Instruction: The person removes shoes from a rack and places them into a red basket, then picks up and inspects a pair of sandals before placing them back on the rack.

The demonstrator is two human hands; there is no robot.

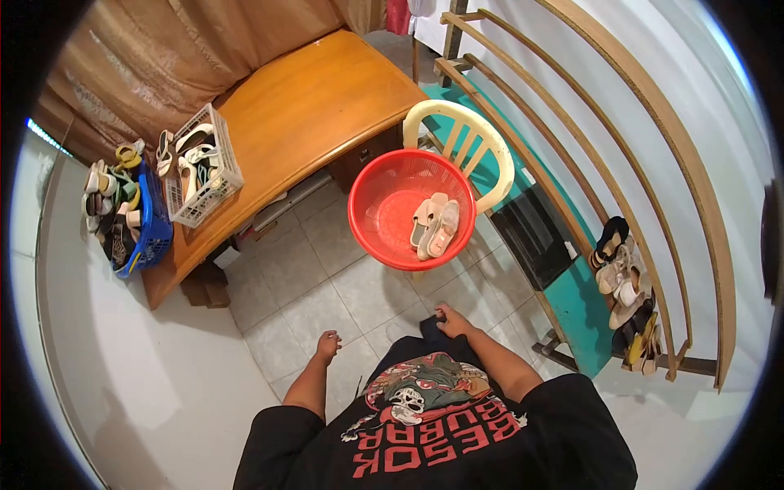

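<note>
Left grip: the left hand (329, 345), fingers loosely bent, a narrow gap at the thumb, over the floor tiles (314, 282).
Right grip: the right hand (452, 321), fingers bent, beside dark fabric (431, 328); whether it pinches that fabric I cannot tell.
Open room: tiles stretch ahead of both grips, as far as the basin and, leftward, the desk.
Basin edge: the round rim of a red plastic basin (367, 204) faces the grips, ahead and well apart, on a cream plastic chair (501, 170).
Sandals: a beige slip-on pair (437, 226) in the basin, straight ahead of the right grip, lying close together; one shows a broad upper, the other pinkish patches on a pale surface.
Desk edge: the wooden desk (314, 102) slants away ahead-left of the left grip.
Baskets: farther left, a whitish shoe basket (222, 189) and a blue one (153, 216).
Rack: right of the right grip, wooden rails (725, 327) bearing shoes (627, 310).
</note>
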